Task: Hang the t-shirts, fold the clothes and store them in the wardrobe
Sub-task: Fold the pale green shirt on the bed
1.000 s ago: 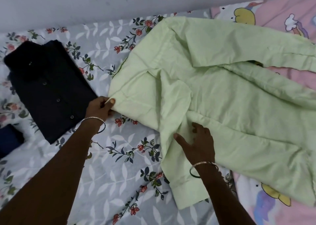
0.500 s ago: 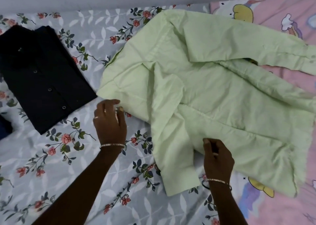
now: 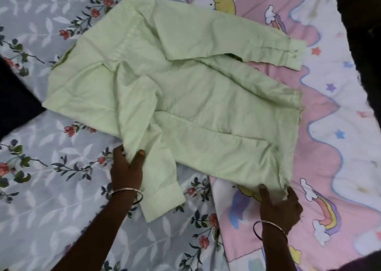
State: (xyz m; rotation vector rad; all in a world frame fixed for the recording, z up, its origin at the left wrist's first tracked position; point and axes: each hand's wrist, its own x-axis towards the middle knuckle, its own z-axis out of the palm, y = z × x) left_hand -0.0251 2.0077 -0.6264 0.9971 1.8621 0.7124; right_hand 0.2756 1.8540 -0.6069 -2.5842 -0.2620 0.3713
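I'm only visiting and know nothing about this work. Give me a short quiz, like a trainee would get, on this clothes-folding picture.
1. True or false: the light green shirt hangs on a hanger.
2. Which hand grips the shirt's hem corner over the pink cartoon blanket? A) left hand B) right hand C) neither
3. Fill in: the left hand grips the shirt's near edge over the ____-patterned sheet.

Key: 1 false, it lies spread out. 2 B. 3 floral.
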